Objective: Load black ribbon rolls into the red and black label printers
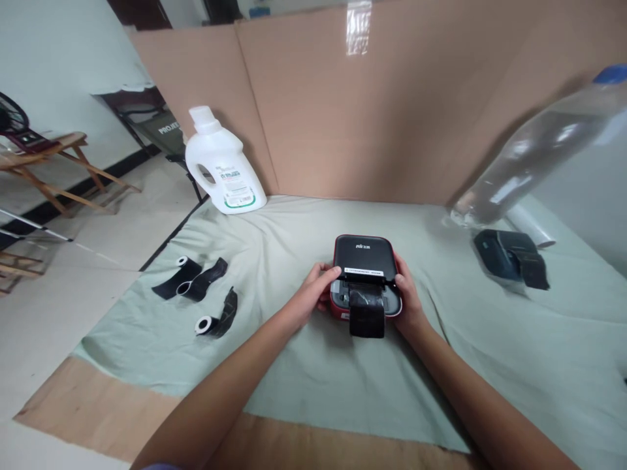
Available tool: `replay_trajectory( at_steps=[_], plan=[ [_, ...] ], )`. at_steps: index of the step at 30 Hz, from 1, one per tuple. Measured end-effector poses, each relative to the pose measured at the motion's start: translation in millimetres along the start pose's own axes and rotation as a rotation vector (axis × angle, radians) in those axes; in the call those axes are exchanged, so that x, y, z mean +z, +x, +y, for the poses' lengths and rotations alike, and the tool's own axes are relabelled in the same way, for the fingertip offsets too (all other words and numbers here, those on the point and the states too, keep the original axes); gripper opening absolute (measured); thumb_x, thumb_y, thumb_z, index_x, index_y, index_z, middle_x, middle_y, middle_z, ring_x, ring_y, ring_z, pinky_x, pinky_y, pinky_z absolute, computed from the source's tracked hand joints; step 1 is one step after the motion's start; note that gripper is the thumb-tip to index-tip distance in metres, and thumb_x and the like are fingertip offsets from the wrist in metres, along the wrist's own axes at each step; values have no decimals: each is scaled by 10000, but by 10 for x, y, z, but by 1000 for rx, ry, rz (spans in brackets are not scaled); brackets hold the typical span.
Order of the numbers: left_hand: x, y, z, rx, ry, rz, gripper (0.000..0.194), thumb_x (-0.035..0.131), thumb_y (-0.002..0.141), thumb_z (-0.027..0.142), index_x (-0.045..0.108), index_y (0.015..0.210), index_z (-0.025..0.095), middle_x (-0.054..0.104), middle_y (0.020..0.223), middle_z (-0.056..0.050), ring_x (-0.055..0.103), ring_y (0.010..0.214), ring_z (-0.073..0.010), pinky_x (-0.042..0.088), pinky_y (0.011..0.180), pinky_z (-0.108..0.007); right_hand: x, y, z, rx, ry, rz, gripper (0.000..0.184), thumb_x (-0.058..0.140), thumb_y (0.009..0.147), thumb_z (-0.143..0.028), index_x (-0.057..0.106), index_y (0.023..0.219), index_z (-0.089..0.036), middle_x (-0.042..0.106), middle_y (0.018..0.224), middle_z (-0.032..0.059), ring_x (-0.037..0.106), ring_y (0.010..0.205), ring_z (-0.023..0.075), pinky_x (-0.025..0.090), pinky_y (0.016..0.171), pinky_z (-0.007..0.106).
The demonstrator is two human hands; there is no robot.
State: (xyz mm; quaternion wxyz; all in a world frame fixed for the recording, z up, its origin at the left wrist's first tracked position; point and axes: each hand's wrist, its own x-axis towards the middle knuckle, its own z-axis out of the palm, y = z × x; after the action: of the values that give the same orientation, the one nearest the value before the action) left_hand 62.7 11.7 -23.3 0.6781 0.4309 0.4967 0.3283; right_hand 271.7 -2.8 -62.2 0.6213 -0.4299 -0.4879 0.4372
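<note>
Dark rolls [194, 290] are strewn at the left of the table [98, 398]. Mid-table, the device [365, 279] is pinched at its left edge by the left grip [311, 292], a strip [367, 320] draped over its near edge, its right edge clasped by the right grip [409, 297]. Steadying seems in hand; even support appears called for next. Lower fingers are hidden; lid [365, 251] latching cannot be told.

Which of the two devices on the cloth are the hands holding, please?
The red-sided device: the left hand and right hand hold its sides, whereas the other device, farther right near the large bottle, has no hand on it.
</note>
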Motion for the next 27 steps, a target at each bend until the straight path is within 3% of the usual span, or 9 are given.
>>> replay_trajectory(
  at_steps=[4,11,13,16,18,21,24,27],
  plan=[
    [0,-8,14,24,13,11,337,655,830,478,449,964,248,548,769,47,543,568,-106,333,479,-199,15,17,-156,68,-170,-31,695,499,831,-387,437,1508,-249,463,1594,57,428,1467,287,393,1180,439],
    [-2,12,-66,56,74,40,350,628,870,529,455,957,238,513,700,57,476,531,-98,331,489,-211,-24,29,-99,9,-110,-49,672,532,845,-361,458,1506,-262,461,1599,50,416,1480,281,370,1203,445],
    [8,12,-102,135,101,91,344,634,886,523,485,992,231,589,797,24,574,659,-128,435,593,-232,-39,19,-49,8,-95,-38,648,554,870,-392,474,1501,-267,461,1601,49,413,1484,281,355,1214,451],
    [56,-43,-129,277,104,133,404,685,880,484,549,1140,207,668,1163,-78,640,1090,-214,496,938,-314,-86,-67,-38,59,-86,-16,610,541,927,-458,489,1507,-277,465,1598,46,415,1485,281,331,1229,474],
    [108,-118,-132,321,72,77,553,733,855,452,525,1304,205,604,1380,-120,566,1290,-254,439,1085,-361,-159,-190,-56,103,-79,-35,585,517,955,-493,505,1507,-299,454,1606,28,392,1501,288,312,1239,505],
    [181,-246,-140,373,26,-56,744,769,833,393,423,1468,218,556,1473,-129,536,1352,-274,412,1146,-397,-299,-425,-62,130,-194,-115,608,624,904,-501,540,1486,-346,445,1607,-6,330,1531,314,272,1254,545],
    [182,-331,-143,400,61,-97,779,780,821,358,409,1493,224,601,1423,-131,572,1309,-293,434,1137,-448,-333,-571,-48,34,-323,-181,807,759,829,-452,432,1560,-344,412,1628,35,374,1504,352,307,1230,567],
    [13,-364,-44,386,87,-73,798,802,792,352,417,1479,225,623,1391,-142,609,1254,-319,481,1083,-497,-118,-484,-91,-125,-429,-238,898,756,849,-438,324,1616,-263,392,1635,106,395,1490,361,342,1213,551]
  ],
)
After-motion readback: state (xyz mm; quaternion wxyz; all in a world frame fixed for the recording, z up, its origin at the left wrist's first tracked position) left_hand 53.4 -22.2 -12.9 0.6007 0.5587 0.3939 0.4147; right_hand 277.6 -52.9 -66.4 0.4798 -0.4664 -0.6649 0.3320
